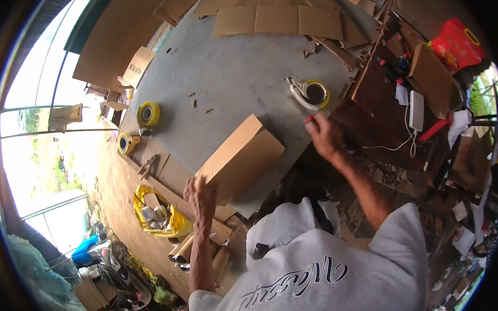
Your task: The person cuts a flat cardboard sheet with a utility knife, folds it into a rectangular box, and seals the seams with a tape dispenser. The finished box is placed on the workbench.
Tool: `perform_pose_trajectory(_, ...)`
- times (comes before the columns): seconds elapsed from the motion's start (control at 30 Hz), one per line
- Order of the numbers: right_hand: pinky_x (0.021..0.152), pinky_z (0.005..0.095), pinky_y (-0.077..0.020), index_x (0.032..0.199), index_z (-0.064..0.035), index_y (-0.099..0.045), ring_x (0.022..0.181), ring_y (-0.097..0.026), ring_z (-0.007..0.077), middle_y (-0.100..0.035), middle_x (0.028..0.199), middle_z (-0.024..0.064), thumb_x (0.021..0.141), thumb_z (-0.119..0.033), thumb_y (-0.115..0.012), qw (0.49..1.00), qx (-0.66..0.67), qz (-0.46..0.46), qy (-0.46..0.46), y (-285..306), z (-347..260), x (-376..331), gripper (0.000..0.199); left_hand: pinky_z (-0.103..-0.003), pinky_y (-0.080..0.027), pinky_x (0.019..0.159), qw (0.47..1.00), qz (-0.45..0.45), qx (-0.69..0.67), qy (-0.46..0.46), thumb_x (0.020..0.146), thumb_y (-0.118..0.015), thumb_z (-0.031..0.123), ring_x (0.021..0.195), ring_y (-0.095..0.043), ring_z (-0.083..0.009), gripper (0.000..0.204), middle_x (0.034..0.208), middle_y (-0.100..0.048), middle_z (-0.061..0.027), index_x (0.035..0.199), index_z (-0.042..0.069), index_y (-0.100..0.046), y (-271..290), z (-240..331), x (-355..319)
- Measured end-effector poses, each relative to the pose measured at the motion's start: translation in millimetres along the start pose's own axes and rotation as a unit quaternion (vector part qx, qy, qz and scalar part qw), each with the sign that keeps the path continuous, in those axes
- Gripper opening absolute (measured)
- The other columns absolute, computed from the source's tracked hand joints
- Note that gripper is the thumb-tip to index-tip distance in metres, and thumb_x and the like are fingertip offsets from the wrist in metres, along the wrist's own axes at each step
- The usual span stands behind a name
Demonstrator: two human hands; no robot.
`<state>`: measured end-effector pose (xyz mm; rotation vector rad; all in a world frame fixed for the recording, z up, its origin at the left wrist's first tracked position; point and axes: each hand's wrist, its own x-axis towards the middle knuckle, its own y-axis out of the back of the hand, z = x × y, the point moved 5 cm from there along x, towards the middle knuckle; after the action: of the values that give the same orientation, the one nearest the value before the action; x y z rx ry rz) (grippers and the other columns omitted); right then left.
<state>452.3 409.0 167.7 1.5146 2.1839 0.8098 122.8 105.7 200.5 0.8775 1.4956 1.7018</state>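
Observation:
A closed brown cardboard box (241,159) lies on the near part of the grey table, slanting from lower left to upper right. At its near left end, my left hand (200,193) grips the box's edge, its fingertips slightly blurred. My right hand (326,138) is held apart from the box, over the table's right edge. Its fingers are closed round a small red thing (309,119), mostly hidden in the hand. Beyond that hand a white tape dispenser (299,94) with a yellow-rimmed roll lies on the table.
Yellow tape rolls (148,114) stand at the table's left edge, near pliers (148,165). Flattened cardboard (277,20) lies at the far side. A dark red cabinet (367,123) with a white power strip (416,110) borders the right. A yellow bag (180,223) sits below left.

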Motion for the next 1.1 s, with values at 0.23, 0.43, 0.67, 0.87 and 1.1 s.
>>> perform_pose_trajectory(0.23, 0.076, 0.0495, -0.0575, 0.101, -0.0041, -0.061, 0.088, -0.07, 0.0425, -0.07, 0.098, 0.0203, 0.099, -0.029, -0.065, 0.992, 0.02, -0.115, 0.048, -88.3, -77.4, -47.2, 0.025, -0.046, -0.048, 0.105, 0.987, -0.037, -0.149, -0.038, 0.089, -0.076, 0.019, 0.122, -0.064, -0.0367, 0.048, 0.131, -0.069, -0.0175, 0.134, 0.007, -0.067, -27.8, 29.4, 38.2)
perform_pose_trajectory(0.43, 0.077, 0.0488, -0.0578, 0.099, -0.002, -0.062, 0.088, -0.07, 0.0423, -0.07, 0.098, 0.022, 0.099, -0.028, -0.064, 0.992, -0.018, -0.114, 0.044, -100.9, -70.7, -42.9, 0.026, -0.045, -0.051, 0.102, 0.986, -0.023, -0.152, -0.068, 0.088, -0.077, 0.019, 0.119, -0.066, -0.0364, 0.047, 0.13, -0.07, -0.0184, 0.132, 0.007, -0.067, -32.2, 27.5, 39.6)
perform_pose_trajectory(0.67, 0.078, 0.048, -0.0572, 0.096, -0.0021, -0.062, 0.089, -0.07, 0.0418, -0.07, 0.093, 0.0226, 0.099, -0.029, -0.063, 0.991, -0.034, -0.12, 0.042, -106.2, -73.9, -40.2, 0.027, -0.046, -0.052, 0.099, 0.984, -0.014, -0.158, -0.078, 0.087, -0.079, 0.023, 0.12, -0.066, -0.0339, 0.047, 0.13, -0.07, -0.0163, 0.13, 0.008, -0.068, -37.7, 20.7, 36.9)
perform_pose_trajectory(0.87, 0.078, 0.0491, -0.0566, 0.098, -0.002, -0.064, 0.089, -0.07, 0.0427, -0.071, 0.093, 0.0236, 0.1, -0.03, -0.063, 0.99, -0.033, -0.135, 0.034, -104.3, -75.5, -37.9, 0.028, -0.047, -0.052, 0.098, 0.984, -0.011, -0.158, -0.084, 0.086, -0.079, 0.022, 0.119, -0.066, -0.0348, 0.047, 0.13, -0.07, -0.0166, 0.13, 0.008, -0.068, -33.6, 22.3, 37.3)
perform_pose_trajectory(1.1, 0.079, 0.0497, -0.0564, 0.101, -0.0011, -0.064, 0.09, -0.07, 0.0435, -0.071, 0.095, 0.0247, 0.099, -0.029, -0.063, 0.984, -0.037, -0.164, 0.063, -96.0, -66.2, -33.6, 0.028, -0.048, -0.054, 0.095, 0.981, -0.005, -0.166, -0.097, 0.086, -0.078, 0.019, 0.115, -0.067, -0.0373, 0.044, 0.126, -0.071, -0.0194, 0.127, 0.006, -0.068, -35.1, 19.5, 36.6)
